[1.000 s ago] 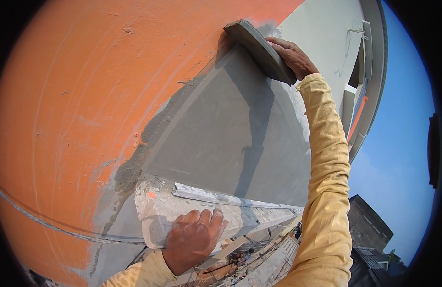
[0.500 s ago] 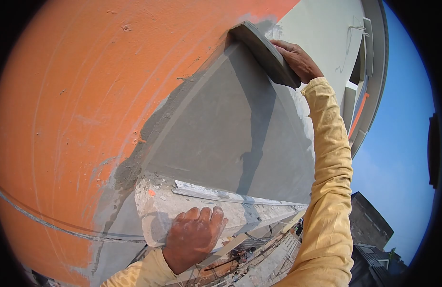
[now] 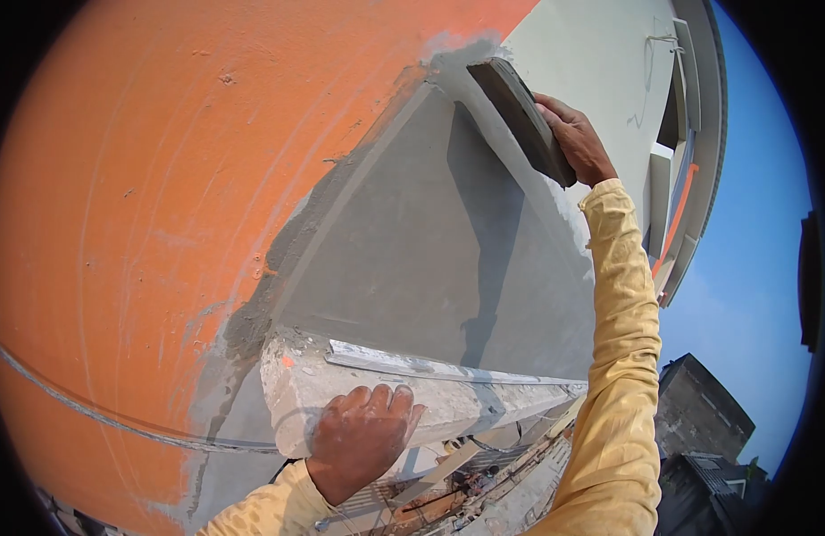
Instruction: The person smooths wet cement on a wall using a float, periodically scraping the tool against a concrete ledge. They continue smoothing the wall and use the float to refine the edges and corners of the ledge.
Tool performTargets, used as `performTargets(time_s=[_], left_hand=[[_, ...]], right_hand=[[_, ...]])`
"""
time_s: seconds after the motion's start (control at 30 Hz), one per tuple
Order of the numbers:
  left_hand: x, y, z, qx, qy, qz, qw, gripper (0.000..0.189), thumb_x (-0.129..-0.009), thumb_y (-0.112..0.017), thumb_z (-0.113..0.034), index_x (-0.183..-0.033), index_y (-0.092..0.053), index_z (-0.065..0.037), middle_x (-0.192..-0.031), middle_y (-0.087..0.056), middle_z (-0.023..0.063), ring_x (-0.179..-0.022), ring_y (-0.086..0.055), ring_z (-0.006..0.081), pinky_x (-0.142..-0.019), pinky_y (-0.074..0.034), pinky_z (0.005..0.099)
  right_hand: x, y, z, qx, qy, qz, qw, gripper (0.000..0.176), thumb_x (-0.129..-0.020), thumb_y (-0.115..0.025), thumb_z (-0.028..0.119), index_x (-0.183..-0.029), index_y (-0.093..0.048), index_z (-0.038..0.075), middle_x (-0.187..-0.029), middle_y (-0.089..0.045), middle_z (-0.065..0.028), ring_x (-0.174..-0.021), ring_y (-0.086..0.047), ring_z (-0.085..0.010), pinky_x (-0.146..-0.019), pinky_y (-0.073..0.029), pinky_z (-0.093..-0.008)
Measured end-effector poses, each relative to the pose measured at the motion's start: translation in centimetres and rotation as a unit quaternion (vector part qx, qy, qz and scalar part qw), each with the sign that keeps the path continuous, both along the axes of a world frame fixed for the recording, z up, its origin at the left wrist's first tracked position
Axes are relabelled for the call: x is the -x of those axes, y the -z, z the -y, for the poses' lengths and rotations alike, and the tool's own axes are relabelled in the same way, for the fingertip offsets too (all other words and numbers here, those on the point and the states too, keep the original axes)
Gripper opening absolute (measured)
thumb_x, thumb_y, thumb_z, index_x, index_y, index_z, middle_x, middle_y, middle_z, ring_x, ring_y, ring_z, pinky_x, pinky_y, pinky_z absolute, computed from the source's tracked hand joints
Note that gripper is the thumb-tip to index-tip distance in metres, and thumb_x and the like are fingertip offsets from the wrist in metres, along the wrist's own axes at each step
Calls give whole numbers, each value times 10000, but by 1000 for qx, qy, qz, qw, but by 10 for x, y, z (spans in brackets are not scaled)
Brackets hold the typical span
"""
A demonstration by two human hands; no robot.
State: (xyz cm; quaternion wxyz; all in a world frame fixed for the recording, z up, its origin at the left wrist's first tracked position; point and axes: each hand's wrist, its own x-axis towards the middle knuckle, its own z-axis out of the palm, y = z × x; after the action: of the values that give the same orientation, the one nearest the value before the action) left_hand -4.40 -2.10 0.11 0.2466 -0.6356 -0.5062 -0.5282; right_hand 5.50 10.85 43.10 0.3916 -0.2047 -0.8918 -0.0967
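Note:
My right hand [image 3: 573, 138] grips a flat, dark rectangular float [image 3: 524, 121] along its back, near the upper right edge of a grey plastered area [image 3: 386, 241]. The float stands tilted, and its shadow and my arm's fall across the smooth plaster. Lower down, my left hand [image 3: 361, 438] rests over the edge of a rough whitish concrete ledge [image 3: 292, 393], its fingers curled onto the top. A pale metal strip [image 3: 404, 360] lies along that ledge, just above my left fingers.
Orange wall [image 3: 162, 196] fills the left, with a cable [image 3: 100, 415] across its lower part. Pale wall [image 3: 600, 54] and window frames are at the upper right. Far below are debris [image 3: 520, 482] and dark-roofed buildings [image 3: 703, 411].
The float in my right hand has moved off the plaster's top left corner toward its right edge, and is more steeply angled. The view has shifted slightly; my left hand stays on the ledge.

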Motion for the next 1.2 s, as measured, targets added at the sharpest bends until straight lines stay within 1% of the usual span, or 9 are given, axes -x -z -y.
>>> performTargets(time_s=[0.1, 0.17, 0.37, 0.47, 0.8, 0.93, 1.03, 1.13, 1.2], left_hand=[[-1, 0, -3, -13, -24, -3, 1000, 272, -869, -778, -398, -861, -741, -128, -704, -644, 3, -638, -660, 172, -558, -516, 314], [-1, 2, -5, -37, -22, 3, 999, 263, -855, -789, -388, -863, -742, -129, -703, -644, 4, -636, -661, 175, -550, -525, 316], [-3, 0, -2, -27, -27, 19, 999, 245, -851, -794, -374, -863, -742, -135, -699, -646, 5, -646, -673, 180, -548, -550, 332], [-3, -2, 0, -11, -30, 24, 999, 246, -853, -793, -372, -861, -741, -132, -701, -654, 11, -636, -672, 184, -545, -553, 331], [-3, -6, 3, -14, -29, 29, 999, 245, -859, -787, -347, -850, -732, -109, -717, -680, 42, -648, -672, 211, -575, -548, 340], [-5, -7, 3, -8, -25, 31, 999, 235, -849, -793, -326, -870, -738, -98, -735, -688, 61, -663, -677, 239, -594, -551, 357], [-6, -7, 3, -5, -34, 26, 999, 236, -844, -796, -324, -889, -747, -98, -742, -694, 68, -665, -678, 251, -595, -549, 364], [-7, -8, 3, -17, -42, 21, 999, 244, -838, -799, -329, -898, -754, -97, -737, -695, 72, -663, -679, 256, -587, -543, 365], [-10, -10, 4, -17, -47, 15, 999, 247, -835, -801, -332, -897, -756, -97, -731, -695, 73, -660, -679, 256, -581, -538, 364]], right_hand=[[31, -10, 14, 21, 32, 76, 996, 451, -1035, -611, 375, -1386, -661, 96, -1190, -709, -75, -1038, -654, -154, -958, -493, -294], [47, -15, 19, -19, 63, 140, 988, 456, -1044, -575, 408, -1389, -667, 124, -1181, -712, -76, -988, -666, -147, -941, -499, -265], [61, -28, 11, -105, 100, 196, 970, 473, -1020, -582, 418, -1362, -681, 106, -1147, -725, -76, -957, -670, -152, -904, -508, -277], [53, -33, 9, -73, 93, 205, 972, 460, -1022, -579, 412, -1344, -692, 103, -1135, -729, -63, -940, -665, -138, -889, -509, -270], [4, -28, -13, -11, 97, 181, 979, 435, -1020, -601, 366, -1339, -694, 85, -1121, -734, -50, -922, -655, -112, -877, -503, -253], [-46, -20, -32, 17, 126, 144, 981, 438, -1017, -621, 372, -1342, -694, 89, -1145, -738, -70, -983, -668, -149, -923, -495, -262], [-96, -16, -45, 9, 206, 141, 968, 456, -1000, -640, 402, -1335, -702, 98, -1181, -740, -102, -1006, -684, -191, -961, -496, -296], [-135, -9, -42, 8, 205, 100, 974, 478, -992, -627, 424, -1344, -696, 108, -1215, -734, -123, -1087, -677, -236, -1017, -473, -345], [-139, -4, -39, 24, 175, 74, 982, 501, -989, -628, 434, -1354, -686, 97, -1187, -741, -117, -1073, -680, -235, -1013, -476, -344]])
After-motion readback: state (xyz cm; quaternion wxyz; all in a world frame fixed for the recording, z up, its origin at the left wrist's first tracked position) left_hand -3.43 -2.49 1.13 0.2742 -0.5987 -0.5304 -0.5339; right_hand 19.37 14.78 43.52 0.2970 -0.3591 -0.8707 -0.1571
